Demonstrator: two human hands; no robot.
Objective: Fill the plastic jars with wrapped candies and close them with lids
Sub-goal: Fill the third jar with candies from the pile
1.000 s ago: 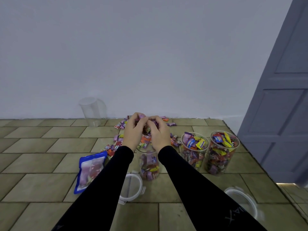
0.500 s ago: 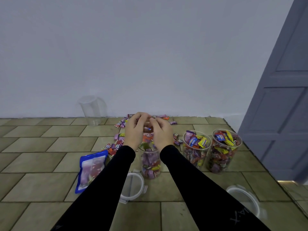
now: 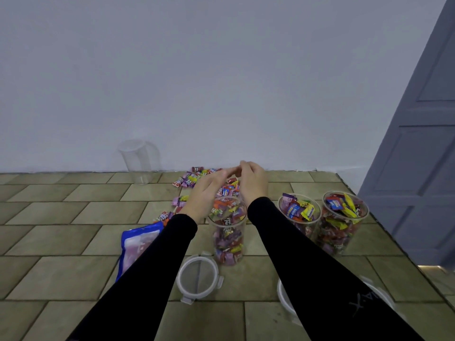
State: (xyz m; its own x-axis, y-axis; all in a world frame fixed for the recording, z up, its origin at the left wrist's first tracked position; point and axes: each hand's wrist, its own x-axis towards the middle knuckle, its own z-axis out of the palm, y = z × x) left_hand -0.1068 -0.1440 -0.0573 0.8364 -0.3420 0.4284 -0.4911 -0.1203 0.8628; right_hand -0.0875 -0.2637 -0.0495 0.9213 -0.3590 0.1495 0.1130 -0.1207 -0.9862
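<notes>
Above the upright jar (image 3: 227, 232), both hands, left (image 3: 208, 193) and right (image 3: 253, 183), are held loosely open, empty, with loose candies (image 3: 197, 178) just beyond.

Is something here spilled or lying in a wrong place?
Yes. Many wrapped candies lie loose on the tiled floor behind the middle jar, scattered toward the wall. A round lid lies flat beside that jar, not on it.

Plain pale grey-white wall (image 3: 221, 82) fills the upper view, meeting the floor (image 3: 61, 217) in a straight line. Floor of olive-tan rectangular tiles with dark grout. Grey-blue panelled door (image 3: 423, 156) at right edge; thin strip of light at its foot.
</notes>
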